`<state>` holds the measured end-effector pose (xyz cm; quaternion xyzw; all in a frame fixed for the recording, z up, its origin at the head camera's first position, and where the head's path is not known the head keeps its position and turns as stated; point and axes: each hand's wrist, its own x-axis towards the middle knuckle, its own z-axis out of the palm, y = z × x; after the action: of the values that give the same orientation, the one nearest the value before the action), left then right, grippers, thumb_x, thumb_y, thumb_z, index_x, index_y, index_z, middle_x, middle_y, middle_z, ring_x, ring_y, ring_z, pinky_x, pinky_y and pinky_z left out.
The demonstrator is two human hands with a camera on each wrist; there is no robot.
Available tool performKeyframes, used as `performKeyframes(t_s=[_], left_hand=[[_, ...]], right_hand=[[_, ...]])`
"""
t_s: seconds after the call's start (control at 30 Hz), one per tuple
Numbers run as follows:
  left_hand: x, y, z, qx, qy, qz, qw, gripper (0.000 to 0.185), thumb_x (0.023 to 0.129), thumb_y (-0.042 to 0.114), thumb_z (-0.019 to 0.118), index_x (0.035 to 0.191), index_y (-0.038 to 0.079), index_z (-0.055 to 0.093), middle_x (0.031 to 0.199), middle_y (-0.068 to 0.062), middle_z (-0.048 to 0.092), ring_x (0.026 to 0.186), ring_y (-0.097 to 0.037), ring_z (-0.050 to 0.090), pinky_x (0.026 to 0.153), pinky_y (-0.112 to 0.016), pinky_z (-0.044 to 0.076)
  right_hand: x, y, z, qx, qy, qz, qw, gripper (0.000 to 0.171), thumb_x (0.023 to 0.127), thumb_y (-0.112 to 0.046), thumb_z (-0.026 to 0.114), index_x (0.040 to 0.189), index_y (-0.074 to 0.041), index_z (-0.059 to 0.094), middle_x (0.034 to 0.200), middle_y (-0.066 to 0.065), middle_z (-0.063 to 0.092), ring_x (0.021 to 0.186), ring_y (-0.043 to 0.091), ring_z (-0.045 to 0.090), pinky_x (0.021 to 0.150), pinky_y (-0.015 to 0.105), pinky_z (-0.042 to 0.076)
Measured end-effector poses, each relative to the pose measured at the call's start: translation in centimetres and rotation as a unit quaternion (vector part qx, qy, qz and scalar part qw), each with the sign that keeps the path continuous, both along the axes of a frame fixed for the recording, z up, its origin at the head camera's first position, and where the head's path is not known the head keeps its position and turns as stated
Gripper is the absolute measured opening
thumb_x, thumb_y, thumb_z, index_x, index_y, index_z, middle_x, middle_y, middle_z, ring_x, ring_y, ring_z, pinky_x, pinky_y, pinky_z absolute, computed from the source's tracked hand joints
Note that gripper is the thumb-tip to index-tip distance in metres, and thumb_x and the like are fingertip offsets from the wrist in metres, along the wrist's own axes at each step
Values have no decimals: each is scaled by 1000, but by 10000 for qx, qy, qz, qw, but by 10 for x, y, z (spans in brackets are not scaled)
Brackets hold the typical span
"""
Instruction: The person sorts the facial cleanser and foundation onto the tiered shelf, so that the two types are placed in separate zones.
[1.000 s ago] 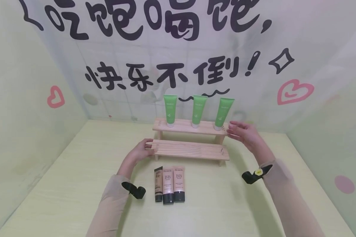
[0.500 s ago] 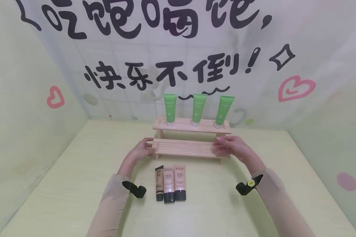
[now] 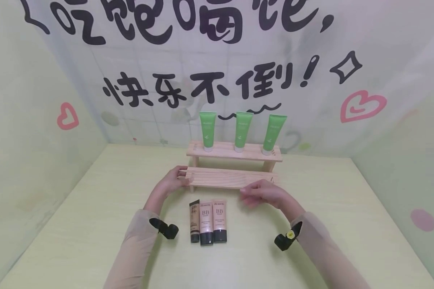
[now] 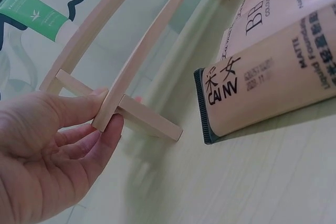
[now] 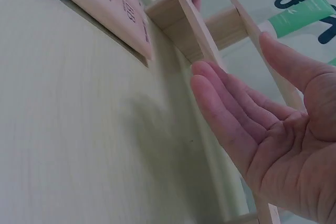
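My left hand (image 3: 171, 180) pinches the left end of the front step of a two-tier wooden display rack (image 3: 217, 178); the left wrist view shows thumb above and fingers beneath the board. Past the front edge of that step, toward its right end, is my right hand (image 3: 267, 193), its fingers extended with nothing in them in the right wrist view. Just left of it lie two pink BB cream tubes (image 3: 220, 221) and a slim liquid foundation tube (image 4: 273, 72), side by side, black caps toward me. Three green tubes (image 3: 243, 130) stand on their white caps along the upper step.
Behind the rack rises a pale wall (image 3: 148, 128) printed with black characters and pink hearts. Side panels (image 3: 401, 172) enclose the pale yellow table (image 3: 94, 224) left and right. A black camera (image 3: 286, 240) sits on the right wrist, another on the left.
My right hand has come away from the upper step's right end, moving down, toward me and leftward, to near the BB cream tubes. My left hand has kept its hold on the rack.
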<state>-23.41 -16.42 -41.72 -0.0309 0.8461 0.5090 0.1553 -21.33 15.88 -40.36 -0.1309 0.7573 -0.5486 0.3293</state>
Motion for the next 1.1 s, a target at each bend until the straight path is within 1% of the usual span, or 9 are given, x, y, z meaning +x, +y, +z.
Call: performKeyframes(t_s=[0.17,0.3,0.47,0.63,0.77,0.87,0.97,1.1], left_hand=[[0,1,1,-14,108,-23,9999,60,88,12,58,140,5,30,132,-21,46,118,-33,49,98,-45,42],[1,1,2,-53,133,-24,9999,60,88,13,58,140,5,29,132,-21,47,117,-33,49,98,-46,42],[2,2,4,-54,86,20,9999,60,88,13,58,140,6,29,132,-21,47,117,-33,49,98,-45,41],[2,2,4,-92,82,18,9999,61,88,12,59,140,6,29,130,-21,48,115,-32,50,96,-44,42],[1,2,3,-134,79,23,9999,61,88,14,59,140,6,29,128,-20,49,114,-32,50,96,-44,42],[1,2,2,-162,70,37,9998,61,87,14,59,140,6,29,127,-20,49,113,-32,51,96,-44,42],[1,2,1,-197,79,30,9998,61,87,13,59,140,6,30,126,-21,50,112,-33,51,94,-44,43],[1,1,0,-215,106,15,9997,60,88,14,59,140,6,30,126,-21,50,111,-32,52,93,-43,43]], right_hand=[[4,-14,-6,16,-79,197,9998,42,88,-24,59,113,10,58,104,23,66,84,23,69,74,36,56],[8,-24,-10,55,-124,185,9997,42,88,-22,59,114,10,56,104,25,65,87,27,68,76,38,56],[13,-36,-14,191,-127,-52,9997,44,87,-18,60,117,12,52,103,26,65,85,28,68,74,37,56],[18,-52,-16,440,-131,-522,9976,48,85,-14,62,120,15,48,99,25,65,82,28,68,71,35,57],[22,-67,-17,917,-53,-981,9909,50,81,-15,67,119,12,51,95,21,67,76,25,68,67,33,57],[25,-76,-15,1359,83,-1206,9833,53,77,-18,71,117,10,52,91,17,67,71,20,67,63,30,57],[29,-84,-16,1728,328,-1250,9765,53,74,-18,74,115,9,53,85,13,66,63,16,63,58,27,56],[31,-90,-17,2005,524,-1228,9706,49,73,-18,75,109,5,52,77,10,62,56,16,58,53,25,53]])
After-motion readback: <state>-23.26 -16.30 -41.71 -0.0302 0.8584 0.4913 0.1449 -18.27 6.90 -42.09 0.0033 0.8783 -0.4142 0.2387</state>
